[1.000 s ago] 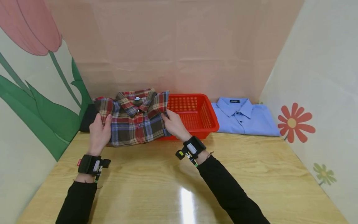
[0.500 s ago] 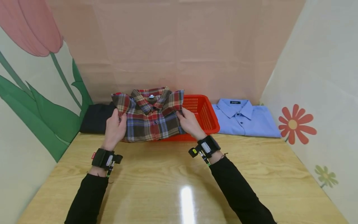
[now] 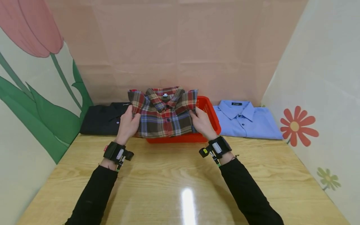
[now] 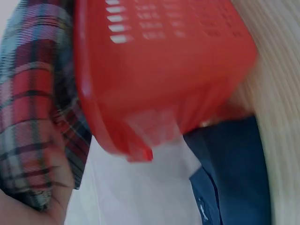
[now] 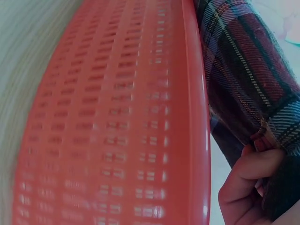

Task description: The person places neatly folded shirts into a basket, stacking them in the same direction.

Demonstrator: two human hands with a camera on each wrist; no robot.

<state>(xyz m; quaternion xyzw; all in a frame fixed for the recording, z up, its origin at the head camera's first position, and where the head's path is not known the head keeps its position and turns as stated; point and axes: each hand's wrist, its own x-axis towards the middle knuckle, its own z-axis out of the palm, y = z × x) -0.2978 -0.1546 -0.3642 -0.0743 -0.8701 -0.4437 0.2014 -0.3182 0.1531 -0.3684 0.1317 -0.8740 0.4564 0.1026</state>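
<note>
A folded plaid shirt [image 3: 166,120] in red, brown and blue, collar toward the far wall, is held above a red plastic basket [image 3: 177,139]. My left hand [image 3: 128,124] grips its left edge, thumb on top. At the opposite edge my right hand [image 3: 203,123] pinches the fabric; the right wrist view shows curled fingers [image 5: 253,166] under the cloth. Much of the basket's opening is hidden by the shirt. In the left wrist view the plaid cloth [image 4: 33,103] hangs beside the basket's rim, apart from the table.
A folded black shirt [image 3: 98,120] lies left of the basket, and a folded light blue shirt [image 3: 247,120] lies to its right. Both rest on the wooden table [image 3: 168,181] near the pink back wall [image 3: 180,47]. Flower-printed panels stand at both sides.
Both hands have carried the plaid shirt rightward from over the black shirt to above the basket. More of the black shirt, with its collar, now shows.
</note>
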